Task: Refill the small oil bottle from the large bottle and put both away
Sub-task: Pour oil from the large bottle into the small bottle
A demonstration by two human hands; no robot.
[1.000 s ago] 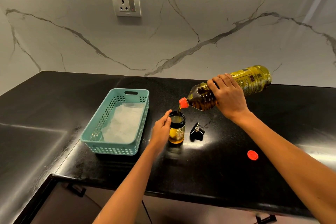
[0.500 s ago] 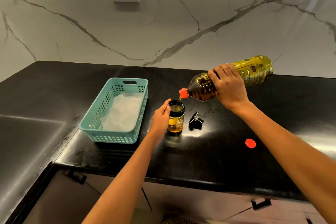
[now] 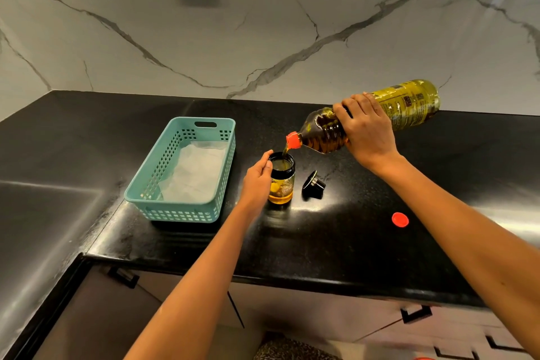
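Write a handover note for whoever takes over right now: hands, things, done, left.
Left hand grips the small bottle, upright on the counter. Right hand grips the large bottle, tilted, spout over the small bottle's mouth, oil streaming in.
Black lid lies on the counter right of the small bottle; red cap farther right. Basket stands to the left.
Done: both bottles open, pour under way, small bottle partly filled.
Left: finish filling, refit lid and cap, put both away.

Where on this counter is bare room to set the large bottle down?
Bare counter lies between the small bottle and the front edge, behind and left of the teal basket, and between the black lid and the red cap. Crowded around the small bottle: left hand, lid and basket sit close.
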